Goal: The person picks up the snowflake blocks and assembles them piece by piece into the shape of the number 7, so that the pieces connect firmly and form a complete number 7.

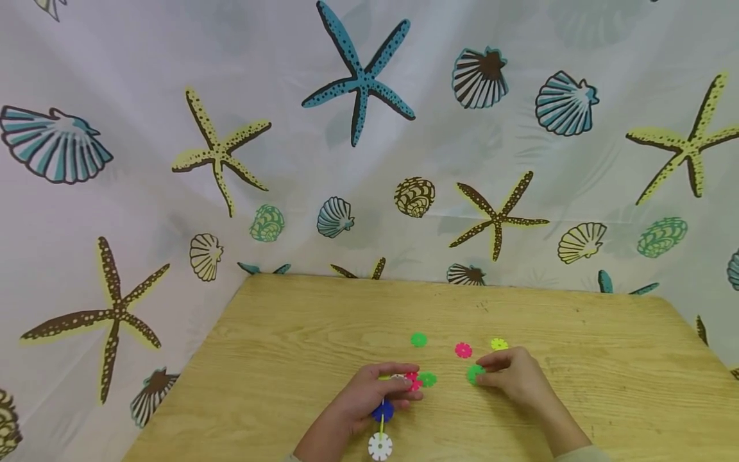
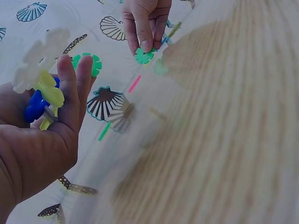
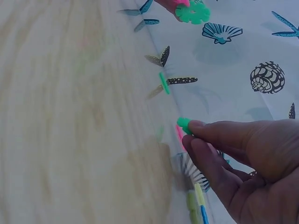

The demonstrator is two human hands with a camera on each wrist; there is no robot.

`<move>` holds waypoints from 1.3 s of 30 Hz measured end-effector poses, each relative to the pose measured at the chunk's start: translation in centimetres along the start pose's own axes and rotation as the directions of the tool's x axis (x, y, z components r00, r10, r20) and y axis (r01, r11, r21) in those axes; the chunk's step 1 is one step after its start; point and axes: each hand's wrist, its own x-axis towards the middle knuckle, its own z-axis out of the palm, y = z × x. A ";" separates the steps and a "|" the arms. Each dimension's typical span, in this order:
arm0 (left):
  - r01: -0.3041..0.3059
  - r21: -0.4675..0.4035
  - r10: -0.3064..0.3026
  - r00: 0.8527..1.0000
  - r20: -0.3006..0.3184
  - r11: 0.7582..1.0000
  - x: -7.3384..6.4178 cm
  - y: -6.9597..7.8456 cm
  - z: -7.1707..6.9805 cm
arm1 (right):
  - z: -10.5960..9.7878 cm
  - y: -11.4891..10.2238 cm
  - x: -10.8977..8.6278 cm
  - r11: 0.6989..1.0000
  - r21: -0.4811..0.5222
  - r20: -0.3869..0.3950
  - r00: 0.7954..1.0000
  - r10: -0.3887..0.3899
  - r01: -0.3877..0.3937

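Note:
My left hand (image 1: 359,393) grips a joined chain of notched plastic discs. A white disc (image 1: 380,446) hangs at its lower end, with a yellow disc (image 2: 50,91) and a blue disc (image 1: 383,410) above it. At the chain's other end, a pink disc (image 1: 413,381) sits by the fingertips, and a green disc (image 1: 428,380) juts out past it. My fingers hide some of the middle pieces. To the right, my right hand (image 1: 516,375) pinches a single green disc (image 1: 476,374) between thumb and fingers, apart from the chain.
On the wooden table (image 1: 260,359) lie a loose green disc (image 1: 418,340), a pink disc (image 1: 464,350) and a yellow disc (image 1: 499,344), beyond the hands. A blue disc (image 3: 204,214) shows edge-on beside the yellow one. A shell-and-starfish cloth (image 1: 392,160) stands behind the table.

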 end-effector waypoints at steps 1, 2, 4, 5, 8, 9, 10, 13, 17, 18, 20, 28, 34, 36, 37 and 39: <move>0.001 0.003 -0.001 1.000 0.000 1.000 0.0 0.0 0.0 | 0.0 0.0 0.0 1.000 0.009 0.008 1.000 0.003 -0.003; 0.001 0.005 -0.001 1.000 0.001 1.000 0.0 0.0 -0.1 | 0.1 -0.1 0.0 1.000 0.022 0.016 1.000 0.009 -0.009; 0.001 0.007 -0.001 1.000 0.003 1.000 0.0 -0.1 -0.1 | 0.2 -0.2 0.0 0.999 0.049 0.030 0.999 0.012 -0.014; 0.000 0.006 0.000 1.000 0.004 1.000 0.0 -0.1 -0.1 | 0.2 -0.2 0.0 0.998 0.061 0.033 0.999 0.015 -0.017; -0.001 0.002 0.001 1.000 0.003 1.000 0.0 -0.1 -0.2 | 0.3 -0.3 0.0 0.995 0.095 0.042 0.999 0.024 -0.028; 0.000 0.001 0.000 1.000 0.003 1.000 -0.1 -0.1 -0.2 | 0.3 -0.4 0.0 0.994 0.104 0.044 0.999 0.025 -0.029; 0.000 0.000 0.000 1.000 0.003 1.000 -0.1 -0.1 -0.2 | 0.3 -0.4 -0.1 0.993 0.114 0.050 0.998 0.026 -0.031; 0.000 0.003 0.000 1.000 0.004 1.000 -0.1 -0.1 -0.1 | 0.3 -0.6 -0.2 0.988 0.152 0.077 0.997 0.011 -0.022; -0.001 -0.001 0.001 1.000 0.003 1.000 -0.1 -0.1 -0.1 | 0.3 -0.6 -0.3 0.982 0.189 0.114 0.993 -0.019 -0.003; -0.002 -0.004 0.002 1.000 0.003 1.000 -0.1 -0.1 -0.1 | 0.3 -0.6 -0.3 0.982 0.186 0.117 0.993 -0.023 0.001; -0.003 -0.007 0.003 1.000 0.002 1.000 0.0 -0.2 -0.1 | 0.3 -0.6 -0.3 0.980 0.200 0.133 0.991 -0.028 0.001; -0.001 0.001 0.001 1.000 -0.003 1.000 -0.1 -0.2 0.0 | 0.5 -1.1 -0.5 0.951 0.308 0.217 0.974 -0.059 -0.011; 0.001 0.003 -0.001 1.000 -0.007 1.000 -0.1 -0.1 0.1 | 0.6 -1.9 -0.9 0.926 0.375 0.278 0.958 -0.068 -0.043; -0.002 0.002 0.002 1.000 -0.006 1.000 -0.1 -0.1 0.1 | 0.7 -2.1 -1.0 0.917 0.396 0.298 0.951 -0.076 -0.051; -0.003 0.002 0.003 1.000 -0.006 1.000 -0.1 -0.1 0.1 | 0.7 -2.1 -1.0 0.912 0.406 0.307 0.948 -0.079 -0.055; -0.003 0.002 0.003 1.000 -0.006 1.000 -0.2 0.0 0.1 | 0.8 -2.2 -1.1 0.907 0.419 0.323 0.942 -0.093 -0.054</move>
